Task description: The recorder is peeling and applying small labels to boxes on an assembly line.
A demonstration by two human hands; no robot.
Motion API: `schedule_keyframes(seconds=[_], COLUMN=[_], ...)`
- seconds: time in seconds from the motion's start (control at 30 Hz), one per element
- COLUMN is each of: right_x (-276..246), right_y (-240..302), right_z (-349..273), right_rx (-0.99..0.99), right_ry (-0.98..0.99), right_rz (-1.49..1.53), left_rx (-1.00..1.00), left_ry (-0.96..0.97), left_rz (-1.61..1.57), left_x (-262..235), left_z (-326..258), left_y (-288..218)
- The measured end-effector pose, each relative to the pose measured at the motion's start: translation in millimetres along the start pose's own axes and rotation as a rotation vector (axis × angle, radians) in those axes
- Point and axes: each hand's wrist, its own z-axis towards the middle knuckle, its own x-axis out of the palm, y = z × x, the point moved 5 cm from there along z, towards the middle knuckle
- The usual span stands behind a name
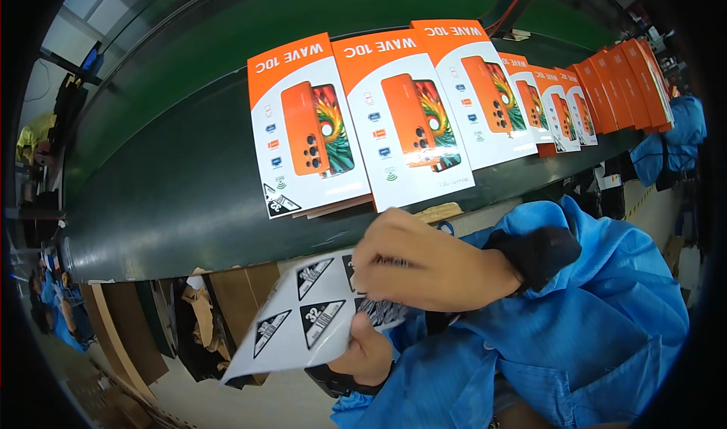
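Observation:
My left hand grips the right edge of a white sheet of stickers, its thumb on top. Black-and-white triangular stickers are spread over the sheet, which tilts in front of the bench edge. Above its right side, my right hand is closed, fingertips pinched close to the sheet. A blurred black-and-white patch shows under those fingers; what they hold is hidden. Just beyond lie orange-and-white phone boxes: a left one with a triangular sticker on its near-left corner, and a middle one without such a sticker there.
A third phone box and several more boxes continue rightward along the dark green bench. At its far right, orange boxes lean in a row. Cardboard stands below the front edge. Blue cloth shows beyond.

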Motion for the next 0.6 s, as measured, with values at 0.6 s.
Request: schedule_keyframes(seconds=[0.6], right_x=[-8], right_y=[1], right_z=[-23], right_rx=[-0.074], right_ry=[-0.171], right_rz=[-0.31], left_rx=[-0.22], left_ry=[0.081], left_rz=[-0.04], left_x=[22], left_z=[12], left_y=[-19])
